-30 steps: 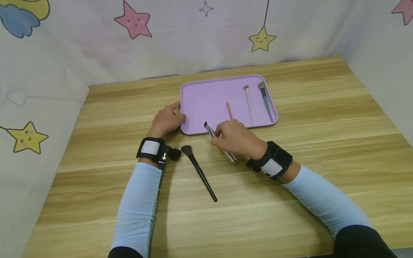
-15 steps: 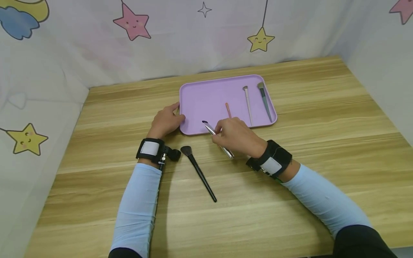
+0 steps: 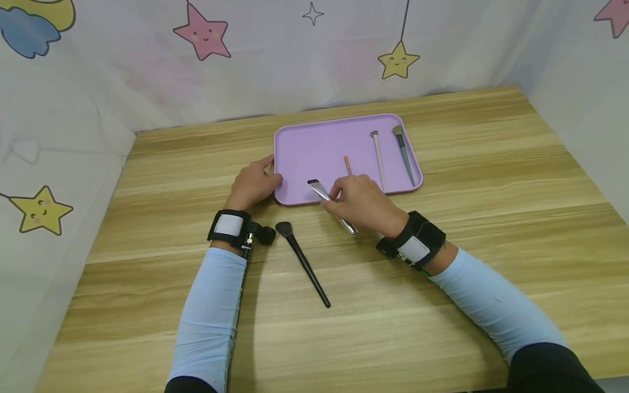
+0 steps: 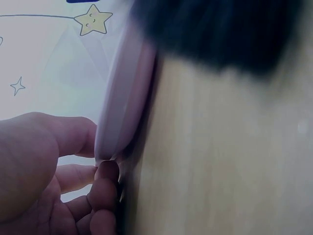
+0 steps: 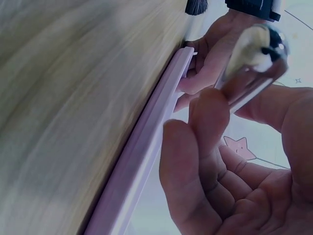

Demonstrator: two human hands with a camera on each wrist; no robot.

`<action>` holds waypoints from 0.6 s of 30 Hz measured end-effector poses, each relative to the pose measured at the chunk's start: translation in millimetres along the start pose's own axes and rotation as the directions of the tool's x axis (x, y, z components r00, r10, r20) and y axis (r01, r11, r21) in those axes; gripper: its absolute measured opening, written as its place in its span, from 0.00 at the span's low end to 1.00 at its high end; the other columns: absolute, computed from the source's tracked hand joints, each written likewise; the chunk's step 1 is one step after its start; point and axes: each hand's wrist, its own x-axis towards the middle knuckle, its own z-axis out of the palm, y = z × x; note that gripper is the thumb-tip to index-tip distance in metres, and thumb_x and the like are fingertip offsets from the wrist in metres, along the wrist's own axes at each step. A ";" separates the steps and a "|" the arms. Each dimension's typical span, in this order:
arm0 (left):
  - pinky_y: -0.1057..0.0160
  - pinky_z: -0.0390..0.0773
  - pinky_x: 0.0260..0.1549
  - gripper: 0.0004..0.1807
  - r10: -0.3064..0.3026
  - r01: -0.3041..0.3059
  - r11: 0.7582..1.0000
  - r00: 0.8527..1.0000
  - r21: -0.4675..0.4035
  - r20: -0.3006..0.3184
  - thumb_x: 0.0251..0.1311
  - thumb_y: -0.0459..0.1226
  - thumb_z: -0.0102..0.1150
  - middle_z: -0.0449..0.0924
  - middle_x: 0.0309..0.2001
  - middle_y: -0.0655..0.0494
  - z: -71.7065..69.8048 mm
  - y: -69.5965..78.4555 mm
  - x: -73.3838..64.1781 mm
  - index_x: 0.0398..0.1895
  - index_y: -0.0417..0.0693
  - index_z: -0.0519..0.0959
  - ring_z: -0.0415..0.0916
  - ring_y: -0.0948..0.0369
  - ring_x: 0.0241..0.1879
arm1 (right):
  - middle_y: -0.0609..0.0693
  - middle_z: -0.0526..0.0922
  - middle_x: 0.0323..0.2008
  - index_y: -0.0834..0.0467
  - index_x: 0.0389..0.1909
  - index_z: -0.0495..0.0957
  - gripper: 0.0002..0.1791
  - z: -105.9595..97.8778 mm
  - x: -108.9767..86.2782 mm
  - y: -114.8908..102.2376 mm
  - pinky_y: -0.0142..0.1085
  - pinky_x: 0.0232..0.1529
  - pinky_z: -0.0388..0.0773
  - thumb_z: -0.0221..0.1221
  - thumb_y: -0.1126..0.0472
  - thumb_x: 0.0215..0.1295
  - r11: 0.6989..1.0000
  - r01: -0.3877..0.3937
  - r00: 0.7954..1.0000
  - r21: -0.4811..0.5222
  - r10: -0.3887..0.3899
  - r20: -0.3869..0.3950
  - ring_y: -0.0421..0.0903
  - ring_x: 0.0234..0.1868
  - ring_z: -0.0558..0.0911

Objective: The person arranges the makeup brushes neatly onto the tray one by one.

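My left hand (image 3: 252, 184) holds the left rim of a lilac tray (image 3: 312, 147); in the left wrist view, the thumb and fingertips meet at the tray's edge (image 4: 124, 93). Between thumb and fingers, my right hand (image 3: 367, 203) pinches a silver-handled makeup brush (image 3: 318, 190). Its dark bristles point left and overlap the tray's front part. The shiny handle end (image 5: 257, 81) faces the right wrist camera. A pink-handled brush (image 3: 347, 165) shows in the tray, partly hidden behind the right hand. Beside it lie a thin pale brush (image 3: 378, 158) and a green-grey brush (image 3: 404, 155).
A black makeup brush (image 3: 307, 267) lies on the wooden table (image 3: 417, 327) in front of the tray, between both forearms. Behind the table hangs a white curtain (image 3: 290, 65) printed with stars.
The right hand has shifted slightly away from the body, carrying the silver brush a bit farther over the tray's front edge. The left hand and tray stay put.
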 end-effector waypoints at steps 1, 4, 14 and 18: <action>0.59 0.64 0.26 0.38 0.000 0.000 1.000 1.000 0.001 -0.001 0.64 0.46 0.52 0.70 0.29 0.47 0.1 0.0 -0.2 0.79 0.52 0.60 0.66 0.56 0.23 | 0.47 0.79 0.18 0.60 0.34 0.85 0.12 -0.1 0.1 0.1 0.35 0.18 0.66 0.66 0.54 0.65 1.000 -0.003 1.000 0.002 0.003 -0.001 0.40 0.15 0.71; 0.60 0.64 0.26 0.38 0.001 -0.001 1.000 1.000 -0.002 -0.002 0.64 0.46 0.52 0.70 0.28 0.48 0.0 0.5 -0.9 0.79 0.52 0.60 0.66 0.56 0.23 | 0.46 0.78 0.18 0.60 0.33 0.85 0.11 -0.4 0.5 0.8 0.35 0.18 0.66 0.65 0.55 0.65 1.000 -0.003 1.000 0.008 0.003 -0.010 0.40 0.15 0.71; 0.60 0.63 0.25 0.38 -0.004 0.004 1.000 1.000 -0.007 0.007 0.64 0.46 0.52 0.69 0.27 0.48 -0.6 0.3 -0.4 0.79 0.52 0.60 0.65 0.57 0.22 | 0.46 0.77 0.17 0.61 0.35 0.87 0.11 -1.1 2.2 1.9 0.36 0.19 0.65 0.63 0.56 0.66 1.000 0.001 1.000 0.011 -0.001 -0.018 0.40 0.15 0.70; 0.60 0.64 0.25 0.38 -0.005 0.005 1.000 1.000 -0.007 0.005 0.64 0.46 0.52 0.69 0.27 0.48 0.0 -0.5 0.0 0.79 0.52 0.60 0.65 0.57 0.22 | 0.47 0.76 0.16 0.62 0.35 0.87 0.12 -0.2 4.0 4.2 0.35 0.19 0.63 0.64 0.56 0.66 1.000 0.002 1.000 0.010 -0.002 -0.023 0.40 0.14 0.68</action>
